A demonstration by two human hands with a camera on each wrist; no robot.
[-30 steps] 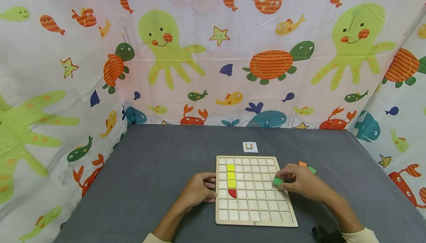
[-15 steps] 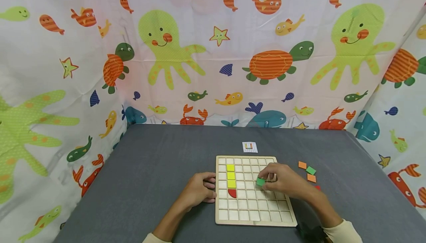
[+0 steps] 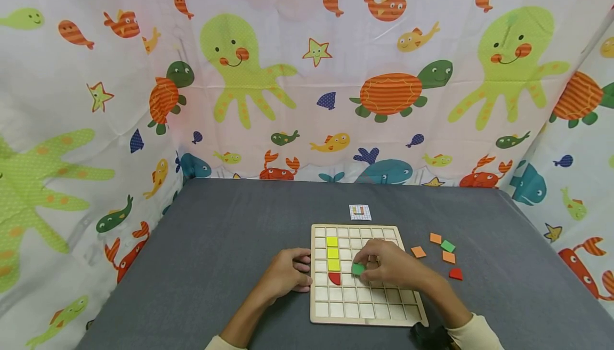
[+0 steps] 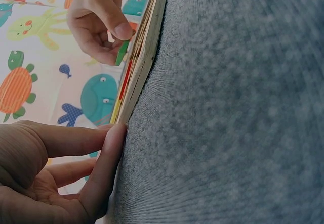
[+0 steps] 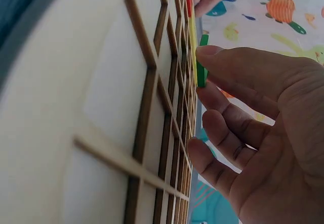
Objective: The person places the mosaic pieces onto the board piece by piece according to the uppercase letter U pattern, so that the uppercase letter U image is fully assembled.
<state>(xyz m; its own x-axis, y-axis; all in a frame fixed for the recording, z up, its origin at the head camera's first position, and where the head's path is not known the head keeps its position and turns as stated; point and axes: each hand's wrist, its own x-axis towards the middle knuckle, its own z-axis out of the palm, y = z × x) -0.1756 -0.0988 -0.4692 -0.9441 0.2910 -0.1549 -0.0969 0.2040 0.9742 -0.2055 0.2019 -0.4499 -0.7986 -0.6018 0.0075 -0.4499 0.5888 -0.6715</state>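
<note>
left hand (image 3: 287, 274): fingers loosely curled, resting | right hand (image 3: 388, 265): fingertips pinching, forearm reaching inward

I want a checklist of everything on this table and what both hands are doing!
Surface: grey table, cloth-covered.
Job's things: wooden grid board with three yellow squares in a column and a red piece below them; green piece just above the board.
Clutter: loose orange, green and red pieces right of the board; small pattern card behind it.
Grippers: right hand pinches the green piece; left hand rests against the board's left edge.
Cables: nothing seen.
Surroundings: sea-animal curtain all around.
</note>
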